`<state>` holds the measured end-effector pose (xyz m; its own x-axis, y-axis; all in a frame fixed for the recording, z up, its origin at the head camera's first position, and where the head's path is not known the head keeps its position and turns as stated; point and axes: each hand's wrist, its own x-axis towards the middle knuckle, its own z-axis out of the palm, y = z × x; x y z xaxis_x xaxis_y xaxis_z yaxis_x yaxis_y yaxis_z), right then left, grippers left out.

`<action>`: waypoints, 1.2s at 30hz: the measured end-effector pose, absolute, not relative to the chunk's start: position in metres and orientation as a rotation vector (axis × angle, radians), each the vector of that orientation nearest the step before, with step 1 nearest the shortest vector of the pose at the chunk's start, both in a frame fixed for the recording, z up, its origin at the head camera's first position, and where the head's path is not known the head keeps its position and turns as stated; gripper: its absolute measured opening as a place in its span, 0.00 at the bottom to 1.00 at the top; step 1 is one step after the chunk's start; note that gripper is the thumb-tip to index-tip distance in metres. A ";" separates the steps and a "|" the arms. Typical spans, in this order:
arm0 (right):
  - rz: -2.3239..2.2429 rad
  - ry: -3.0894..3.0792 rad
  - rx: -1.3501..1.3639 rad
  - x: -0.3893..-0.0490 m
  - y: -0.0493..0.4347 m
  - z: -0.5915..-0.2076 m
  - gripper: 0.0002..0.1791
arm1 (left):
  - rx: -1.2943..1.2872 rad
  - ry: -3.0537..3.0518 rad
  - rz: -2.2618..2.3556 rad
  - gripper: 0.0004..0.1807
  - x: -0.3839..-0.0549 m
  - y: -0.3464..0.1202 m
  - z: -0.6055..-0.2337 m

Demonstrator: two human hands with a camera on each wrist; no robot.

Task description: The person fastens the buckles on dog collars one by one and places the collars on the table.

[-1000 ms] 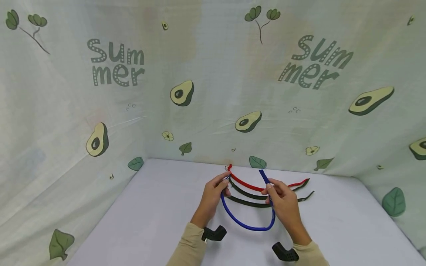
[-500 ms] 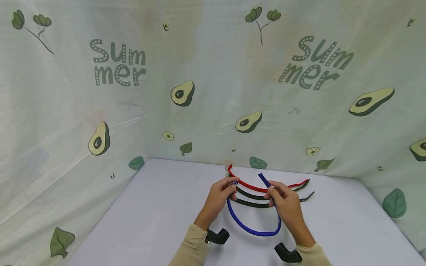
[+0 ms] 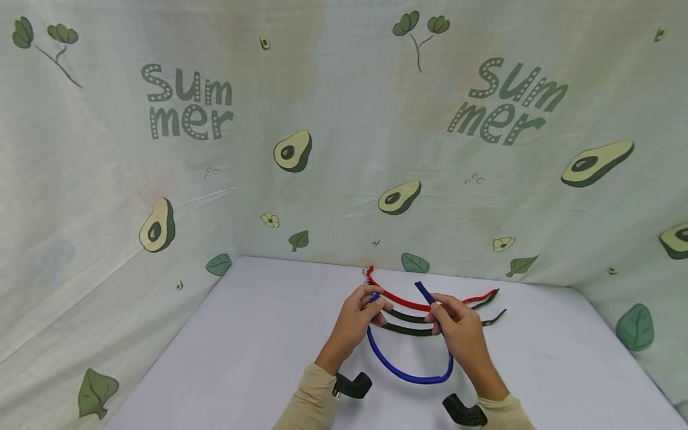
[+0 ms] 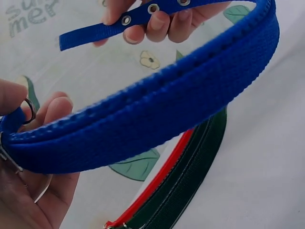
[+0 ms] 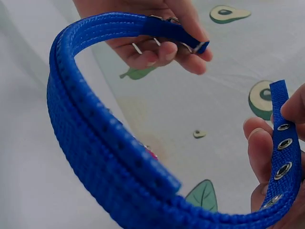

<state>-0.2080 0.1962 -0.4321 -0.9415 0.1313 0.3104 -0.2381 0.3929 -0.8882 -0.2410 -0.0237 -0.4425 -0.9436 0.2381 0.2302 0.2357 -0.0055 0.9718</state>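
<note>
A blue collar hangs in a U-shaped loop between my two hands above the white table. My left hand holds its buckle end, where a metal ring and other metal parts show in the left wrist view. Near the strap's free end, my right hand pinches the band between thumb and fingers. Metal-rimmed eyelets line that part of the strap, and its tip sticks up past the right fingers. The two ends are apart. My left fingers partly hide the buckle.
Behind my hands a red collar and two dark green collars lie side by side in curves on the white table. A fabric backdrop printed with avocados rises along the table's far and left edges.
My left hand has moved right and slightly down with the buckle end, then nearly stopped. My right hand has shifted slightly right. The loop has sunk a little; the other collars lie as before.
</note>
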 end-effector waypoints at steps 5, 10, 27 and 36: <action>1.582 -2.332 0.121 -0.207 0.192 -0.434 0.13 | 0.512 2.200 2.236 0.14 -0.239 -0.019 -0.443; 1.594 -2.331 0.106 -0.205 0.188 -0.436 0.13 | 0.460 2.224 2.283 0.12 -0.235 -0.015 -0.440; 1.509 -2.326 0.222 -0.200 0.173 -0.431 0.09 | 0.473 2.008 2.413 0.16 -0.233 -0.013 -0.432; 1.331 -2.295 0.274 -0.199 0.170 -0.432 0.09 | 0.520 2.054 2.363 0.14 -0.231 -0.011 -0.431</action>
